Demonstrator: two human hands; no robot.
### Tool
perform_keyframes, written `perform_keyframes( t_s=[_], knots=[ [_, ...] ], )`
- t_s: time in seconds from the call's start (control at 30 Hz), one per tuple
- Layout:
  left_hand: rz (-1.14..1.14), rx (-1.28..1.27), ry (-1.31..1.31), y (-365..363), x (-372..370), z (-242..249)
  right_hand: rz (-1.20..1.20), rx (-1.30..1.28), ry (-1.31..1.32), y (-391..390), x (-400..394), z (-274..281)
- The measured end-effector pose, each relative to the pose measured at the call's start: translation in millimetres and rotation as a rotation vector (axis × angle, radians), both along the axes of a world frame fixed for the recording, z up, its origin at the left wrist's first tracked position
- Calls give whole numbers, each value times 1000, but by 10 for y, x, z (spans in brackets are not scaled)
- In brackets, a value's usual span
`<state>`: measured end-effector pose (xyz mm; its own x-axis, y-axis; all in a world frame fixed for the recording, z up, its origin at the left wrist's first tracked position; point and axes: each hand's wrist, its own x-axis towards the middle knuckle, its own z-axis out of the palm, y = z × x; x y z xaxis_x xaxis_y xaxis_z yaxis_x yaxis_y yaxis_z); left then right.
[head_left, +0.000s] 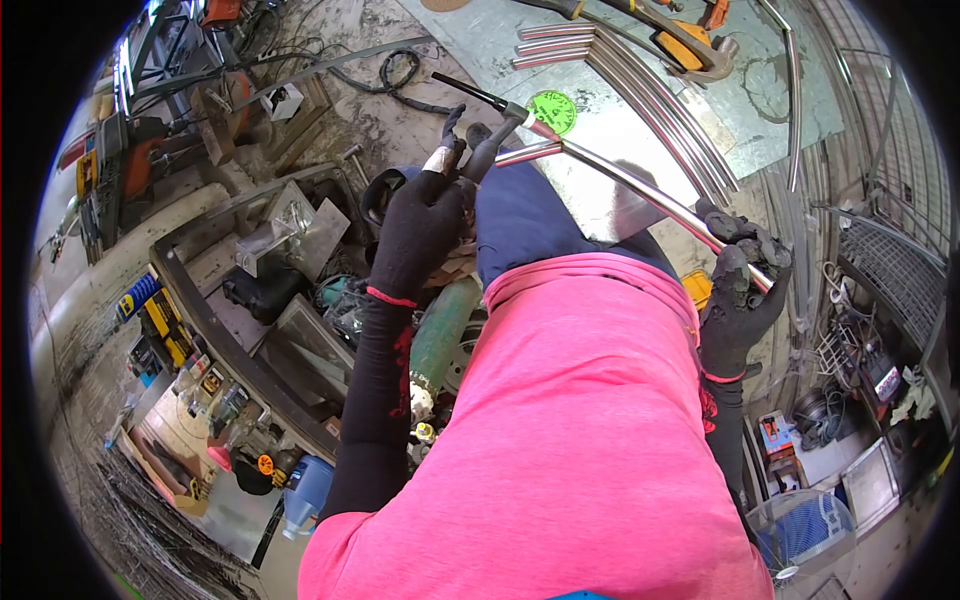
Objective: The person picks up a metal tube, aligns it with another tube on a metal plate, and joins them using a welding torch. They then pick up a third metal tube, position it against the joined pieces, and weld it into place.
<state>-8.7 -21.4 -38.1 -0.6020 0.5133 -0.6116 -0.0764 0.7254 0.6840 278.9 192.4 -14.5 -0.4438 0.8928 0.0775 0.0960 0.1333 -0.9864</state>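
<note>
My left hand, in a black glove, is closed around the handle of a welding torch with a thin black rear end and a cable. The torch's pale nozzle is at the corner of a bent shiny metal tube. That tube runs down to the right, where my right hand, also gloved in black, has its fingers wrapped round the far end. Beyond the tube, several similar bent tubes lie side by side on a metal sheet. A round green label is beside the torch.
A hammer and an orange tool lie at the top of the sheet. At the left stands a metal-framed bin of scrap, with a green cylinder near my left arm. Wire racks are on the right.
</note>
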Motion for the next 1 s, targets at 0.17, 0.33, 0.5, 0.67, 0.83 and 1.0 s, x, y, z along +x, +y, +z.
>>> perform_keyframes(
  t_s=[0.17, 0.33, 0.5, 0.67, 0.83, 1.0],
  knots=[
    [24, 11, -41, -21, 14, -6, -63, -180, 68, 26, 67, -76],
    [1, 34, 1, -1, 17, -21, -65, -38, -17, -12, 3, 4],
    [-4, -25, -13, -12, 9, 16, -42, -16, -35, 6, 25, 1],
    [-2, 0, 11, 1, 24, 21, -18, -33, 23, 5, -5, 10],
    [15, 1, -2, -2, 34, 13, -18, -50, 15, 0, -9, 35],
    [37, 43, -88, 2, 17, 44, -44, -64, 47, -11, -47, 31]
  ],
)
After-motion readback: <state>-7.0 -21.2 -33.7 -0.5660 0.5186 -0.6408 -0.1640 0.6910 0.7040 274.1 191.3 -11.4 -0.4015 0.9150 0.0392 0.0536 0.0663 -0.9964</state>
